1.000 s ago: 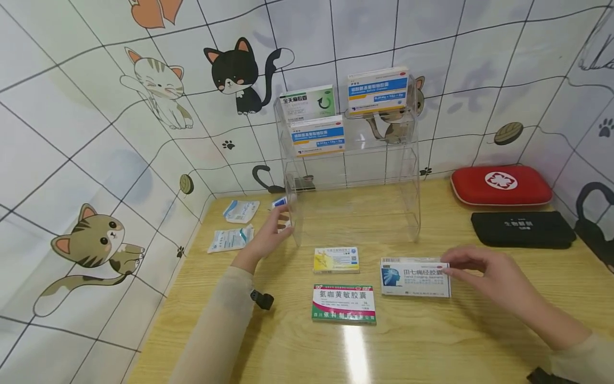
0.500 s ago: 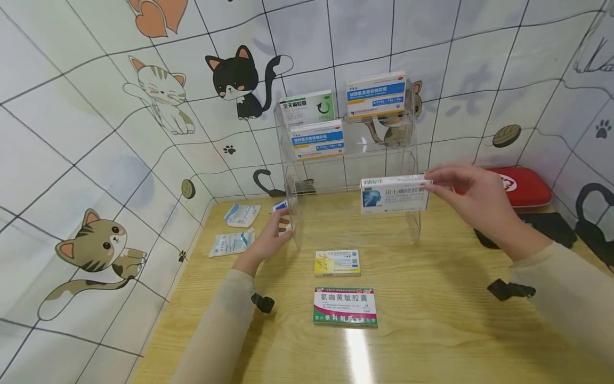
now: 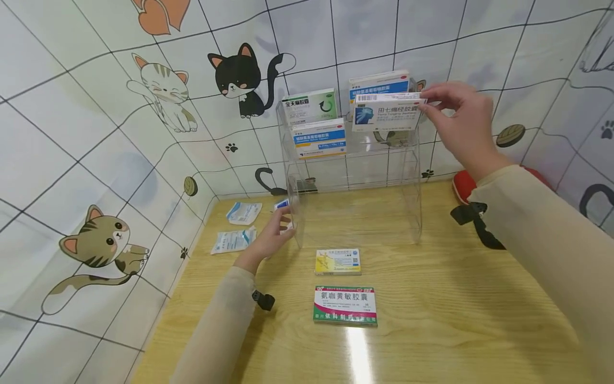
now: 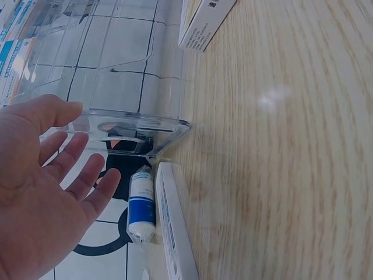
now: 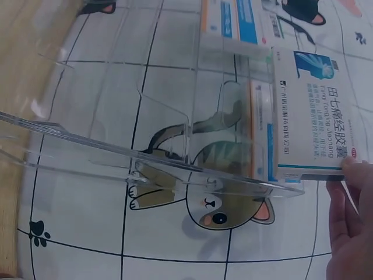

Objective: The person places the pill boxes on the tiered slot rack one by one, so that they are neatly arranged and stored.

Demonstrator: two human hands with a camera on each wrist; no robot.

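Note:
My right hand point(image 3: 462, 120) pinches the right end of a white capsule box point(image 3: 384, 114) with a blue head picture. The box is up at the top tier of a clear acrylic display rack point(image 3: 293, 213), in front of a blue-and-white medicine box point(image 3: 379, 85) that it partly covers. Left of it on the rack are a green-and-white box point(image 3: 309, 106) and, lower, another blue-and-white box point(image 3: 318, 140). In the left wrist view my left hand point(image 4: 55, 181) has its fingers loosely spread beside the rack's side panel, thumb tip at its edge.
A yellow-and-white box point(image 3: 338, 261) and a green-and-pink capsule box point(image 3: 345, 305) lie on the wooden table before the rack. Two plastic packets point(image 3: 243, 213) are at left. A small wrapped roll point(image 4: 141, 204) lies by the rack's side. A red case point(image 3: 462, 186) is behind my right sleeve.
My right hand has lifted the white capsule box off the table and carried it up and slightly left to the rack's top tier. The left hand has stayed at the rack's side.

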